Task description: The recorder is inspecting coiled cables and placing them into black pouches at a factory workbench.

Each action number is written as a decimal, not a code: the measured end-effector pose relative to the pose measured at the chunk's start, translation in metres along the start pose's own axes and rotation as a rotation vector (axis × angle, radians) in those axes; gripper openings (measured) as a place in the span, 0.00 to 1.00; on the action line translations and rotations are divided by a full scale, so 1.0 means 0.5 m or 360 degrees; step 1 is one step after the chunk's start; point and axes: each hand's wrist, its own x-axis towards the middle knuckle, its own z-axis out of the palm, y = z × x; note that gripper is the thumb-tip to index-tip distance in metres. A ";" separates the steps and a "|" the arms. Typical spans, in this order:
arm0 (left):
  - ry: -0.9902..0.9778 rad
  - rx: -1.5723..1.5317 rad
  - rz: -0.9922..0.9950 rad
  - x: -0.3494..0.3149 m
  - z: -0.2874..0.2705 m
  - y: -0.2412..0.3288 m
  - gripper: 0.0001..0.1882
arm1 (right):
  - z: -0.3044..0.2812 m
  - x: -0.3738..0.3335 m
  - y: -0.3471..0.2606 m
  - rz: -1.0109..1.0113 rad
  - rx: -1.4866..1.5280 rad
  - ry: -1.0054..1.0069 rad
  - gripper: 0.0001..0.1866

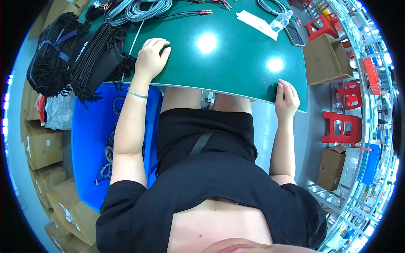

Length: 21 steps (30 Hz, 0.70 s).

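My left hand (152, 58) rests on the green tabletop (228, 63), its fingers loosely bent and the thumb apart, with nothing in it. Beside it on the left lies a bundle of black drawstring pouches (99, 59) with frayed-looking cord ends. At the table's right front corner my right hand (287, 100) lies over the edge, fingers extended and holding nothing. Up the table, a coil of grey braided cable (147, 10) lies beyond my left hand. Cable ends with red and black plugs (205, 12) point toward the middle.
A second black bundle tied with ribbon (57, 44) lies farther left. Below is a blue bin (90, 139) holding cables. A paper strip (257, 24), clear bottle (281, 21) and phone (294, 33) lie at far right. Cardboard boxes (325, 59) and red stools (342, 127) stand beyond.
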 end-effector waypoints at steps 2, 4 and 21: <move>0.0022 0.0000 -0.0004 -0.006 0.000 -0.001 0.09 | 0.002 -0.007 -0.002 -0.0007 -0.0016 0.0020 0.07; 0.0052 0.0007 -0.0024 -0.007 -0.001 -0.004 0.09 | 0.010 -0.008 -0.002 -0.0012 -0.0035 0.0045 0.07; 0.0179 0.0068 0.0057 -0.006 -0.012 0.006 0.05 | 0.016 -0.011 -0.010 0.0027 -0.0075 0.0192 0.05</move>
